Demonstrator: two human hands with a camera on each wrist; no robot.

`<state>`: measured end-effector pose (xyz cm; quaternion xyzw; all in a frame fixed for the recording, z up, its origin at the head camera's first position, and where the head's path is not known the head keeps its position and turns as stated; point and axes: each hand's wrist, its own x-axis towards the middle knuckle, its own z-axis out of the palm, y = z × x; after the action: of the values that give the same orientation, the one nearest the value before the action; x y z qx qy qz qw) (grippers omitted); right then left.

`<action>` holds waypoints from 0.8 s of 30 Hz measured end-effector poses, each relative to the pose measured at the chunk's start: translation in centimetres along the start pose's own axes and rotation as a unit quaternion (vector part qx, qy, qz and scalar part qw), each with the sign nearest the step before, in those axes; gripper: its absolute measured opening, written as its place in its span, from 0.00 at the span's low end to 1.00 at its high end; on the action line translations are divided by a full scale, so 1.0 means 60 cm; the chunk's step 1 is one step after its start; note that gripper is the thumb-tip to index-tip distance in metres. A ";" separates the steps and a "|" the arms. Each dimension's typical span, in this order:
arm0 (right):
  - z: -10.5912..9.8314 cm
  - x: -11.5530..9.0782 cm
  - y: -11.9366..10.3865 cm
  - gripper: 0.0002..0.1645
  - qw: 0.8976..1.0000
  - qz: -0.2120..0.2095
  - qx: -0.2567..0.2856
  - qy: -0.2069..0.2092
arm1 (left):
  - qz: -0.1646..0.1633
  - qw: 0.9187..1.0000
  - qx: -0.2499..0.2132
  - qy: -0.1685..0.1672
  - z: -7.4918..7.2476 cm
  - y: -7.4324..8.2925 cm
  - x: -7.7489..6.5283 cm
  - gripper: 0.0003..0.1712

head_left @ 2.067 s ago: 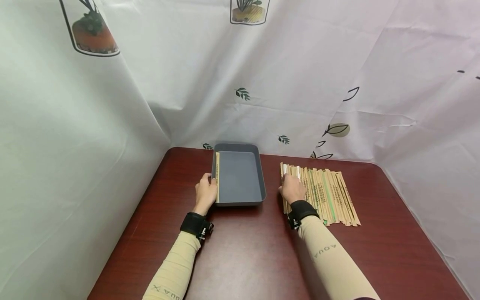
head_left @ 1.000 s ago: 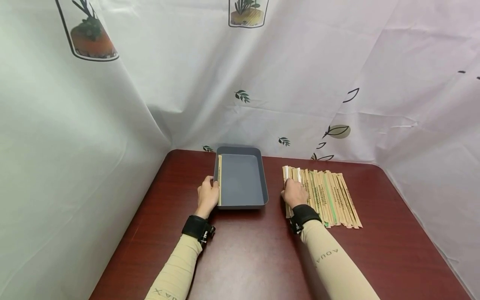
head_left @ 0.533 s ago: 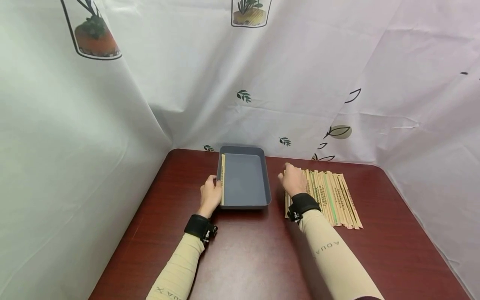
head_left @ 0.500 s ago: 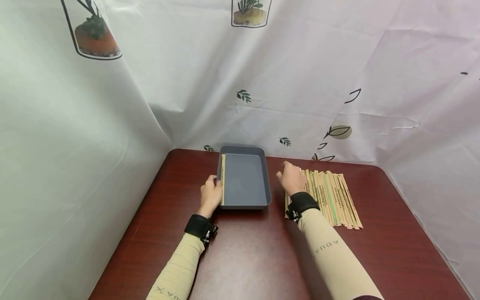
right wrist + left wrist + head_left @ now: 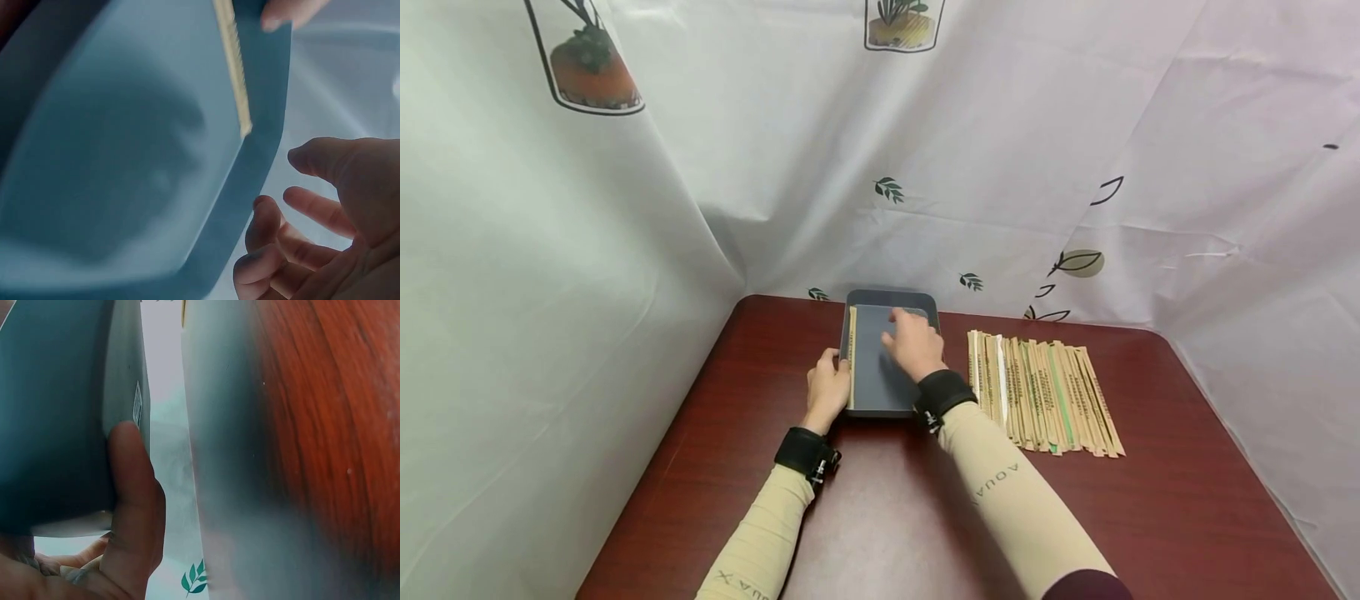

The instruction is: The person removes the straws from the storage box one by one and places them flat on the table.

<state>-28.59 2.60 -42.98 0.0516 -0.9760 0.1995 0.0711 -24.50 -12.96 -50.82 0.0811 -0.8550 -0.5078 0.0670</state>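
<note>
My left hand (image 5: 827, 387) grips the left side of a grey rectangular tray (image 5: 891, 297); in the left wrist view its fingers (image 5: 132, 487) lie against the tray's outer wall. One slim paper-wrapped stick (image 5: 852, 358) lies inside, along the left wall. Over the tray's right half is my right hand (image 5: 915, 346), fingers loosely bent. The right wrist view shows nothing between its thumb and fingers (image 5: 319, 206). To the right of the tray, many paper-wrapped sticks (image 5: 1037, 392) lie side by side in a row, mostly tan with printed lettering, some white or green.
The dark red wooden table (image 5: 880, 517) has rounded far corners. White printed cloth (image 5: 1000, 167) hangs close behind its far edge and along both sides.
My right hand has left the near-left end of the stick row and moved left, over the tray. The tray and my left hand have shifted slightly right.
</note>
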 end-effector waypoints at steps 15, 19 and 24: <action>0.071 -0.001 -0.066 0.24 0.996 -0.005 0.019 -0.082 | 0.004 1.000 -0.006 0.006 -0.004 -0.004 -0.003 0.18; 0.081 -0.001 -0.068 0.23 0.995 -0.004 0.018 -0.093 | 0.012 1.000 -0.009 0.005 -0.004 -0.004 -0.004 0.18; 0.086 -0.002 -0.070 0.21 0.995 -0.008 0.019 -0.094 | 0.012 1.000 -0.014 0.008 -0.002 -0.003 -0.008 0.18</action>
<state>-28.53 -3.28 -46.12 0.0790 -0.9739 0.2120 -0.0206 -24.02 -13.08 -50.94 0.0745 -0.8479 -0.5185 0.0813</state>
